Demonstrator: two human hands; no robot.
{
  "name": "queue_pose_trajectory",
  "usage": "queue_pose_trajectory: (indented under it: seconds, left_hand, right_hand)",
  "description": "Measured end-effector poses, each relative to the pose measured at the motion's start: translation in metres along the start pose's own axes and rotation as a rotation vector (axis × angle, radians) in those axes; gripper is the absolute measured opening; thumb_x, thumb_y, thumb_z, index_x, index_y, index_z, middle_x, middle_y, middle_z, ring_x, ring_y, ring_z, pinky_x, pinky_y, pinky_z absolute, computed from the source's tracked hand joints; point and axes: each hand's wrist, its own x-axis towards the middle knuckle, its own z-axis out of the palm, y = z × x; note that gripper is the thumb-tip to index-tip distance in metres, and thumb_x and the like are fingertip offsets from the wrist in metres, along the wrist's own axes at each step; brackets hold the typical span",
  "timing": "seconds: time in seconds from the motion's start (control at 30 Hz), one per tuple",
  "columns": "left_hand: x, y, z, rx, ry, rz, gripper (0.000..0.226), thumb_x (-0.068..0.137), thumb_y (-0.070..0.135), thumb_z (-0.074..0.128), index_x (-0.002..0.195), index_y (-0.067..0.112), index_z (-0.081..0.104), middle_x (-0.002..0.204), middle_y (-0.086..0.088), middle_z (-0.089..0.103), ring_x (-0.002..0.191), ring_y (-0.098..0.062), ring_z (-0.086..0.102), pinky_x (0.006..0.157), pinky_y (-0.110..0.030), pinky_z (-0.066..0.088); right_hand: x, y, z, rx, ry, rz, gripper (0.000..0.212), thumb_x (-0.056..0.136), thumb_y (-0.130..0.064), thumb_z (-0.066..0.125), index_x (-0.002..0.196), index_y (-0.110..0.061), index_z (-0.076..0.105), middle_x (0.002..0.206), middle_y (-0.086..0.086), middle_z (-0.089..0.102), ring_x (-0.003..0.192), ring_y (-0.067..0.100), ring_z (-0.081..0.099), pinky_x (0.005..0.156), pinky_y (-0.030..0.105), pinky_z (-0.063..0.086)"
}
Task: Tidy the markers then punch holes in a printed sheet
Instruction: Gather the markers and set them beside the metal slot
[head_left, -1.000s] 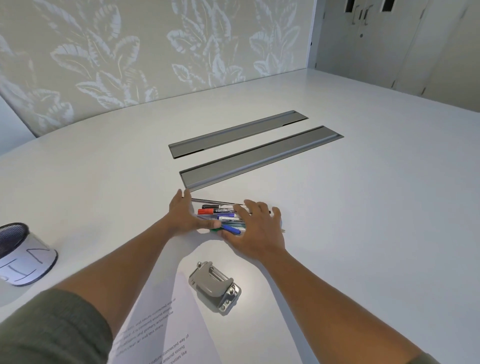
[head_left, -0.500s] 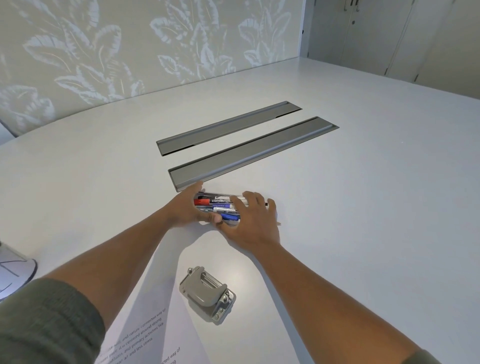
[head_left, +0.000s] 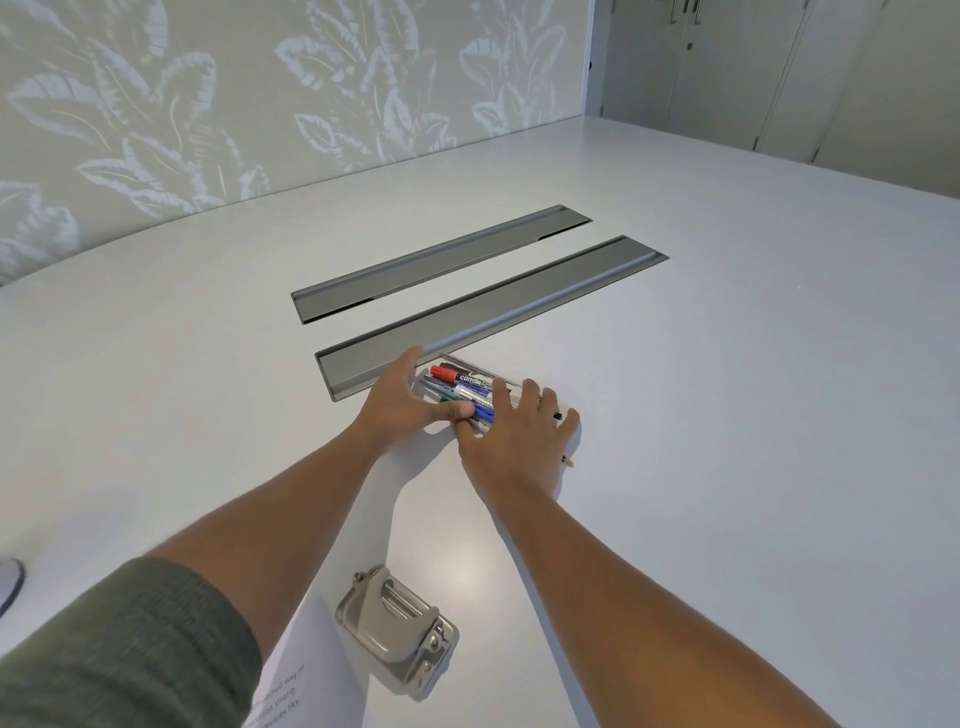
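Several markers (head_left: 462, 389), with red, blue and green caps showing, lie bunched side by side on the white table. My left hand (head_left: 400, 402) cups their left ends, thumb pressed against the bundle. My right hand (head_left: 519, 431) lies over their right ends, fingers spread flat. A pencil tip (head_left: 569, 460) pokes out past my right hand. A metal hole punch (head_left: 397, 631) sits near me between my forearms. The printed sheet (head_left: 306, 670) lies partly under my left arm.
Two long grey cable-tray lids (head_left: 467, 317) are set into the table (head_left: 727, 415) just beyond the markers. The edge of a cup (head_left: 10, 582) shows at the far left. A leaf-patterned wall and cabinet doors stand behind the table.
Both hands have pushed the markers together into a tighter bundle, nearer the closer grey lid. The view has shifted, and the cup has slid almost out of frame on the left.
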Motion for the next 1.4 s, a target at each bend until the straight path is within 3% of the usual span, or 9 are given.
queue_pose_trajectory:
  seconds: [0.17,0.33,0.4,0.5,0.7,0.87,1.0,1.2,1.4]
  left_hand:
    - [0.007,0.011,0.010,-0.064,-0.037,-0.009,0.111,0.063,0.058,0.081,0.153,0.019,0.030,0.152,-0.004,0.044,0.139,-0.021,0.040,0.108,-0.037,0.041]
    - [0.009,0.024,0.023,-0.080,-0.111,0.064,0.098,0.068,0.046,0.084,0.150,0.021,0.036,0.128,0.008,0.059,0.114,-0.011,0.057,0.095,-0.028,0.048]
    - [0.011,0.027,0.026,-0.085,-0.136,0.072,0.083,0.063,0.050,0.085,0.135,0.029,0.050,0.119,0.006,0.068,0.110,-0.016,0.065,0.096,-0.034,0.053]
    - [0.011,0.030,0.030,-0.028,-0.135,0.091,0.055,0.056,0.063,0.081,0.101,0.048,0.054,0.099,0.020,0.071,0.098,-0.010,0.068,0.083,-0.023,0.055]
    - [0.007,0.036,0.033,-0.002,-0.125,0.063,0.103,0.060,0.064,0.078,0.146,0.022,0.041,0.131,0.003,0.063,0.121,-0.020,0.060,0.103,-0.040,0.050]
    - [0.007,0.037,0.042,-0.031,-0.081,0.044,0.057,0.082,0.049,0.073,0.131,0.029,0.051,0.137,-0.001,0.060,0.121,-0.014,0.056,0.084,-0.018,0.045]
    - [0.006,0.039,0.041,-0.017,-0.009,0.022,0.078,0.081,0.048,0.075,0.146,0.019,0.044,0.147,-0.003,0.052,0.135,-0.021,0.049,0.099,-0.032,0.044]
    - [0.012,0.035,0.033,-0.004,0.251,-0.083,0.064,0.081,0.050,0.074,0.133,0.017,0.057,0.130,-0.003,0.063,0.113,-0.019,0.061,0.088,-0.029,0.049]
    - [0.012,0.034,0.034,0.067,0.198,-0.229,0.065,0.084,0.059,0.064,0.133,0.017,0.059,0.129,-0.004,0.066,0.112,-0.023,0.063,0.093,-0.033,0.052]
  right_hand:
    - [0.005,-0.001,-0.001,-0.036,-0.004,0.053,0.063,0.089,-0.063,0.036,0.141,-0.027,0.041,0.145,0.008,0.040,0.136,0.034,0.030,0.111,0.064,0.011]
    - [0.005,-0.002,-0.004,-0.024,-0.016,0.101,0.058,0.088,-0.057,0.042,0.139,-0.029,0.040,0.143,0.010,0.041,0.138,0.038,0.028,0.110,0.070,0.004]
    - [0.005,-0.002,-0.005,-0.004,-0.011,0.116,0.058,0.087,-0.056,0.044,0.138,-0.029,0.040,0.141,0.010,0.042,0.135,0.037,0.031,0.110,0.071,0.002]
    - [0.004,-0.002,-0.005,0.006,0.018,0.141,0.054,0.085,-0.054,0.047,0.132,-0.027,0.043,0.133,0.008,0.046,0.125,0.034,0.039,0.109,0.071,0.004]
    - [0.003,-0.001,-0.003,-0.017,0.037,0.199,0.069,0.082,-0.057,0.048,0.137,-0.017,0.041,0.129,0.010,0.045,0.122,0.035,0.040,0.110,0.072,0.004]
    - [0.003,0.007,-0.002,-0.075,0.020,0.213,0.081,0.082,-0.067,0.043,0.143,-0.014,0.036,0.142,0.014,0.039,0.132,0.035,0.033,0.110,0.072,0.003]
    - [0.007,0.013,-0.011,-0.115,0.025,0.196,0.088,0.078,-0.076,0.038,0.139,-0.013,0.038,0.133,0.012,0.045,0.129,0.036,0.035,0.109,0.072,0.005]
    - [0.021,0.016,-0.015,-0.070,-0.034,0.105,0.099,0.071,-0.085,0.037,0.142,-0.015,0.037,0.144,0.009,0.040,0.137,0.034,0.031,0.111,0.068,0.010]
    - [0.017,0.019,-0.009,-0.080,-0.038,0.118,0.092,0.071,-0.087,0.032,0.130,-0.017,0.044,0.128,0.007,0.051,0.124,0.031,0.043,0.108,0.061,0.020]
